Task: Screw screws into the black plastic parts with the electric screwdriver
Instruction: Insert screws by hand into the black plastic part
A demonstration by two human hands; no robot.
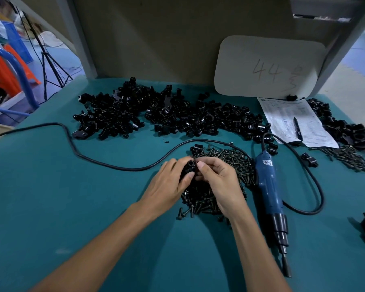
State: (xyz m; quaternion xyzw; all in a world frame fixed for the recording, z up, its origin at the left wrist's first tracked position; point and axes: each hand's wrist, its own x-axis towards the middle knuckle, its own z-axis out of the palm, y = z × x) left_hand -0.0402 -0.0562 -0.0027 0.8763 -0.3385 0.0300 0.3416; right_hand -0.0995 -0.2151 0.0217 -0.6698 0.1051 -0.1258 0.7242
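Left hand (169, 182): curled round a small black plastic part (190, 165) with a round bore, held over the screws.
Right hand (217, 182): thumb and fingertips pinched at that same part's side; any screw between them hidden.
Step, by judgement: seating a screw by hand before driving.
Doing it well: screw square to its hole, left grip firm, tool only afterwards.
Loose dark metal screws (230, 161): heaped on the teal table mat (93, 197) beneath both hands.
Blue electric screwdriver (269, 182): lying untouched just right of the screws.
Heap of black plastic parts (156, 114): along the mat's back, well apart.
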